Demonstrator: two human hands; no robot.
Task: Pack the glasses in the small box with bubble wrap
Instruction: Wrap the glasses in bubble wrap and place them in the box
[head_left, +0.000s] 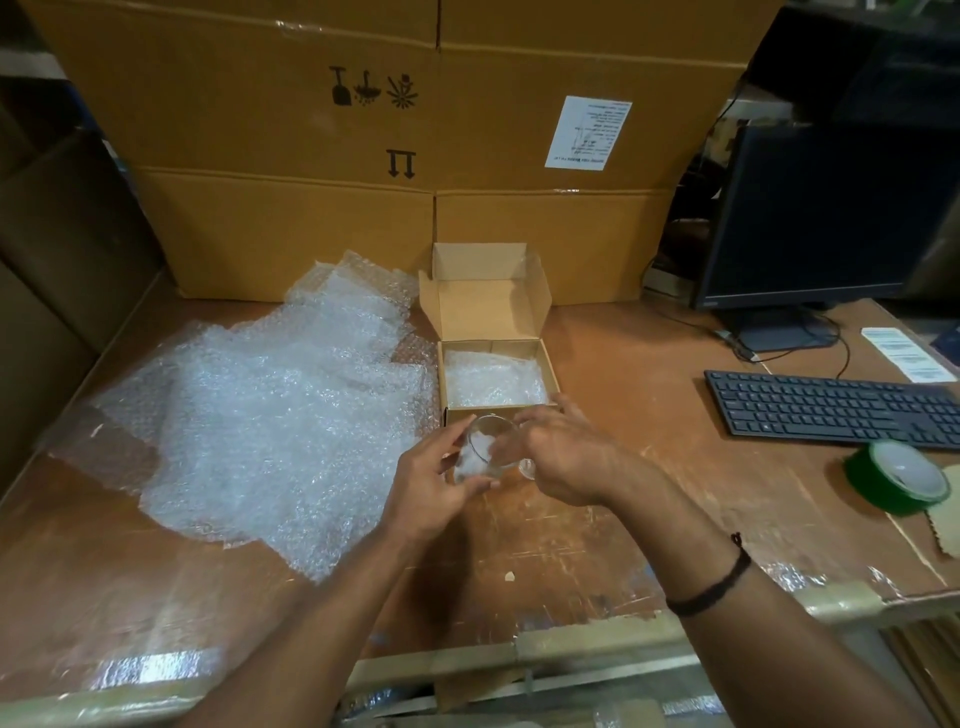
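A clear drinking glass (480, 451) is tilted just in front of the small brown cardboard box (491, 306), which stands open, lid up, lined with bubble wrap (493, 382). Loose clear bubble wrap sheets (270, 410) lie heaped left of it.

Head camera looks down closely over table (623, 353).
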